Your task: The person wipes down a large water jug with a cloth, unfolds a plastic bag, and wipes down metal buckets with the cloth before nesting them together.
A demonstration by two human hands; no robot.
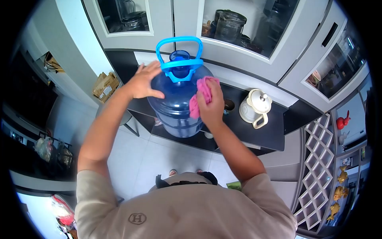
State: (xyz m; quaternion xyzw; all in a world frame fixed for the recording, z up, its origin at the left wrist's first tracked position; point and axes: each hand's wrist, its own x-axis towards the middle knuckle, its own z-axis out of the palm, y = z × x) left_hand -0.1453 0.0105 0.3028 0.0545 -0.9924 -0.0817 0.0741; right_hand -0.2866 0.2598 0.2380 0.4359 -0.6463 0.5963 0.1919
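A large blue water bottle (175,97) stands upright on the dark counter, with a light blue carrying handle (181,63) around its neck. My left hand (145,81), fingers spread, rests against the bottle's upper left side and holds nothing. On the other side, my right hand (211,102) grips a pink cloth (203,91) and presses it to the bottle's right shoulder. Part of the cloth hangs out below the fingers.
A cream pitcher (250,109) with lid and handle stands right of the bottle, beside a small dark cup (229,105). Glass-fronted cabinets (187,24) hang behind the counter (262,135). A stool (126,118) and a cardboard box (105,87) are at the left.
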